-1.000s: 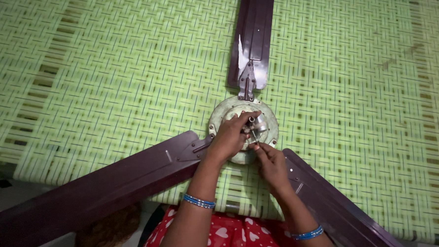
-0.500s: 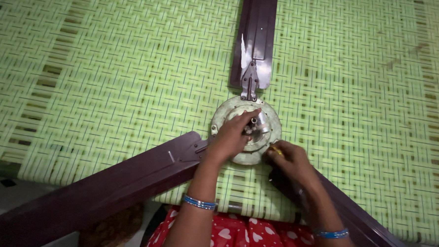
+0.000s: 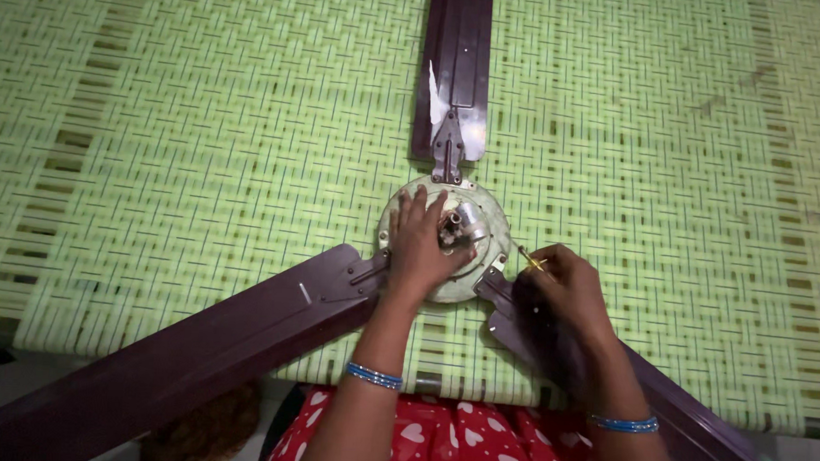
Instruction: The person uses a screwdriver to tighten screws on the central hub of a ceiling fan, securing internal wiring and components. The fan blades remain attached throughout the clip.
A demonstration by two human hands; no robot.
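Observation:
A ceiling fan lies on a green woven cot [image 3: 156, 136]. Its pale round motor hub [image 3: 488, 227] has a metal shaft stub in the middle and three dark maroon blades. My left hand [image 3: 420, 245] rests flat on the hub, fingers spread beside the shaft. My right hand [image 3: 560, 288] sits over the root of the lower right blade [image 3: 696, 427], closed around a small yellow-tipped tool [image 3: 530, 260] that pokes out toward the hub. One blade [image 3: 454, 66] runs away from me, another [image 3: 164, 367] to the lower left.
The cot's near edge [image 3: 101, 351] runs along the bottom of the view, with the two near blades overhanging it. My red dress with white hearts [image 3: 437, 444] shows below. The floor at the lower corners is dark.
My right hand has left the hub centre and moved right onto the lower right blade root, now holding the small tool. My left hand stays on the hub.

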